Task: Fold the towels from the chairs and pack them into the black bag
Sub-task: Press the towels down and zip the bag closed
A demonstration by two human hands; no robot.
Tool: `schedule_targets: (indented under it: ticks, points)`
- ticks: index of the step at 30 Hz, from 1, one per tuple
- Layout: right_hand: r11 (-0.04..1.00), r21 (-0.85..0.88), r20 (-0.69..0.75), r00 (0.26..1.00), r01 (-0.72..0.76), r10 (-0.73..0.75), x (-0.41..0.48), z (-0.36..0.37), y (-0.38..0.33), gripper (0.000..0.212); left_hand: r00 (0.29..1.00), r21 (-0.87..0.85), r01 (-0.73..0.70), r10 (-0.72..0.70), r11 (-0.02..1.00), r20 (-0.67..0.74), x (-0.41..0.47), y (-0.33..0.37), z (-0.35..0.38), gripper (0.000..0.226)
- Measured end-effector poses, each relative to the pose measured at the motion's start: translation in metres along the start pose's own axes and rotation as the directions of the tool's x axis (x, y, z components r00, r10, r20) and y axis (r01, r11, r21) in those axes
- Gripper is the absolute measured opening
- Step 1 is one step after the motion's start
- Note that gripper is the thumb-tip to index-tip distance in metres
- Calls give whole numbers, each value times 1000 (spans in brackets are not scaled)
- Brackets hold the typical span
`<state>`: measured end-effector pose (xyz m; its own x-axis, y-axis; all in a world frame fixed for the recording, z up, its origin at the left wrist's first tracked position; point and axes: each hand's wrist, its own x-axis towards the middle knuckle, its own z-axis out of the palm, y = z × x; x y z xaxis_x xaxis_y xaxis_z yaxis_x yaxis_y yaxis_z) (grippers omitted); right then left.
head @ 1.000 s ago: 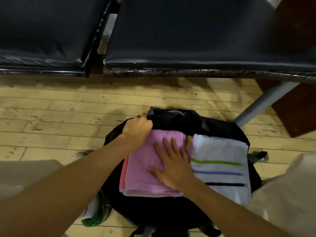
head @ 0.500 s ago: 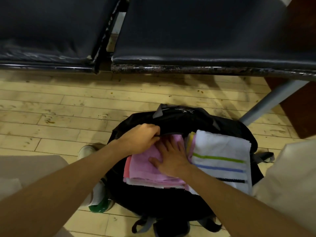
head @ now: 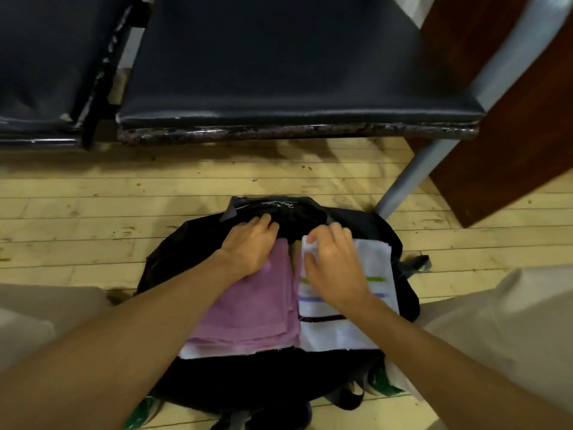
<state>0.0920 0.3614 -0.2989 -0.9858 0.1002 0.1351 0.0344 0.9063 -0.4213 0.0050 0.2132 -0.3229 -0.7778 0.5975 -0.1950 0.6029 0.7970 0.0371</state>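
The black bag (head: pixel 384 231) lies open on the wooden floor between my knees. A folded pink towel (head: pixel 257 308) lies in it on the left, with a white layer showing under its near edge. Beside it on the right lies a folded white towel (head: pixel 338 332) with green, blue and dark stripes. My left hand (head: pixel 251 243) rests on the pink towel's far end, its fingers curled on the bag's black flap. My right hand (head: pixel 333 259) lies on the white towel and pinches its far left corner.
Two black padded chair seats (head: pixel 279 66) span the back, both bare, with a grey metal leg (head: pixel 412 178) slanting down to the bag's right. A dark wooden panel (head: pixel 508 141) stands at the right. My beige trouser legs (head: pixel 496 324) flank the bag.
My right hand has left the pink towel and moved right onto the white towel, taking its corner. My left hand has slid further onto the bag's flap. The view has tilted nearer.
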Motion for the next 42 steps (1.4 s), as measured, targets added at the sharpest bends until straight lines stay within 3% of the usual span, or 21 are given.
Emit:
schedule_targets:
  ticks: [2, 4, 8, 11, 13, 16, 18, 20, 22, 25, 30, 32, 36, 39, 42]
  points:
    - [975, 25, 29, 975, -219, 218, -2, -9, 14, 26, 1000, 5, -1, 1, 1000, -5, 13, 4, 4, 35]
    - [959, -29, 96, 954, -282, 283, -8, -17, 24, 34, 999, -120, 22, -17, 992, 44, 26, 0, 8, 29]
    - [957, -145, 475, 831, -252, 290, -35, -11, 38, 74, 992, -264, 105, -82, 959, 99, 43, -9, 15, 13]
    - [965, -226, 580, 777, -136, 245, -52, 15, 44, 96, 998, -163, 12, -23, 986, -67, 43, 4, 14, 6]
    - [964, -244, 612, 754, -108, 240, -52, 26, 46, 92, 980, -178, -13, -23, 984, -198, 38, 9, 12, 9]
    - [963, -256, 631, 741, -81, 230, -45, 33, 46, 78, 928, -342, -11, -118, 940, -353, 32, 7, 0, 15]
    - [967, -245, 622, 753, -71, 212, -40, 38, 48, 81, 896, -529, 0, -234, 849, -377, 29, 5, -14, 14]
    - [969, -235, 620, 757, -71, 206, -34, 41, 50, 79, 904, -650, -37, -252, 759, -346, 23, 4, -25, 14]
    - [969, -239, 615, 762, -64, 202, -32, 43, 51, 75, 954, -624, -86, -117, 777, -276, 13, 5, -31, 16]
    - [972, -224, 600, 777, -66, 191, -33, 44, 53, 77, 992, -508, -119, 121, 853, -30, -7, 6, -22, 16]
    - [985, -160, 451, 882, -67, 134, -43, 41, 56, 96, 973, -290, -103, 157, 952, 170, -13, 20, -15, 12]
    - [990, -125, 354, 929, -69, 110, -45, 36, 60, 91, 984, -239, -80, 115, 968, 136, -3, 34, -20, 16]
    - [981, -142, 237, 957, -134, 165, -40, 26, 72, 83, 994, -218, -89, 74, 972, -76, 28, 56, -22, 26]
    - [970, -182, 322, 922, -161, 214, -40, 23, 80, 97, 994, -122, -114, 113, 986, -14, 49, 71, -19, 37]
    - [966, -154, 355, 901, -209, 251, -42, 26, 83, 98, 988, 13, -153, 152, 988, 22, 63, 88, -10, 28]
